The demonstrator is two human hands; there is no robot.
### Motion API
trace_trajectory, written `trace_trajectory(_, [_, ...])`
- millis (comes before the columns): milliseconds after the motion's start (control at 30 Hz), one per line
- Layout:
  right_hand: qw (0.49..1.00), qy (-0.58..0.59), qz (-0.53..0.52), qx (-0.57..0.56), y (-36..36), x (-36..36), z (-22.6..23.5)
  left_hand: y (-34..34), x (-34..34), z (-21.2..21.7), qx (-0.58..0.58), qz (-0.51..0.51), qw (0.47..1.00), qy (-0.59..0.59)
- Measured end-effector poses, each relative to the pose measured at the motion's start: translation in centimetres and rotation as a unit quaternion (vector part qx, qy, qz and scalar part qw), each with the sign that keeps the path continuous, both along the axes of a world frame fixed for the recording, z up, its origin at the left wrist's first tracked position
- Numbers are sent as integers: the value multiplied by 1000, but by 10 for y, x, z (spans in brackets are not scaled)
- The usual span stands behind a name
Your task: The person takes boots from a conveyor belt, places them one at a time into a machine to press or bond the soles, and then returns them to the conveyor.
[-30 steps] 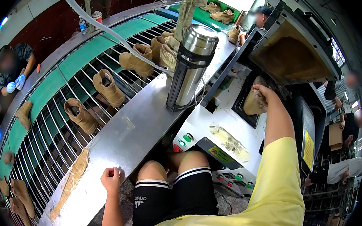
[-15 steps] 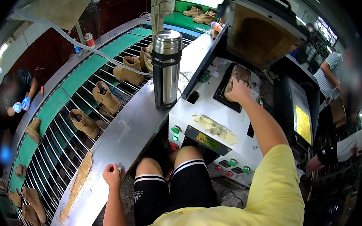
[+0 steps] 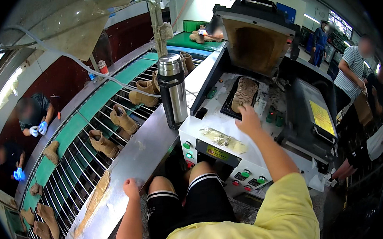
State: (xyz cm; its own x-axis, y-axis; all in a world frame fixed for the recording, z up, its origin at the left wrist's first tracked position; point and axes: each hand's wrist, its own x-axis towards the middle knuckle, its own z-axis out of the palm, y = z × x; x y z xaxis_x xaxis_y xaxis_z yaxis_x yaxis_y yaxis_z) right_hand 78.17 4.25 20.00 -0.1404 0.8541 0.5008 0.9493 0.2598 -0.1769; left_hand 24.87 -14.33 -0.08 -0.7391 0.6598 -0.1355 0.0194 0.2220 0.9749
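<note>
The right hand (image 3: 248, 120) reaches forward on an outstretched arm, fingers loosely spread, while the left hand (image 3: 131, 188) rests curled low.

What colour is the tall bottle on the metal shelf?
The bottle is shiny silver with a black band and handle, as the head view shows.

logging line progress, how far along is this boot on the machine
Done: the tan boot lies sole-up in the machine's black tray. In hand: the right hand is open just below it, not gripping; the left hand rests on the steel ledge. Left: more boots wait on the conveyor.
</note>
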Motion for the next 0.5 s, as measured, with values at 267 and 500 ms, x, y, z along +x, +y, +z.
trace_trajectory(267, [977,189,-35,90,-223,33,-47,64,163,37,36,-243,925,-290])
trace_trajectory(500, [939,255,-201,117,-289,123,-53,106,244,110,93,-327,779,-526])
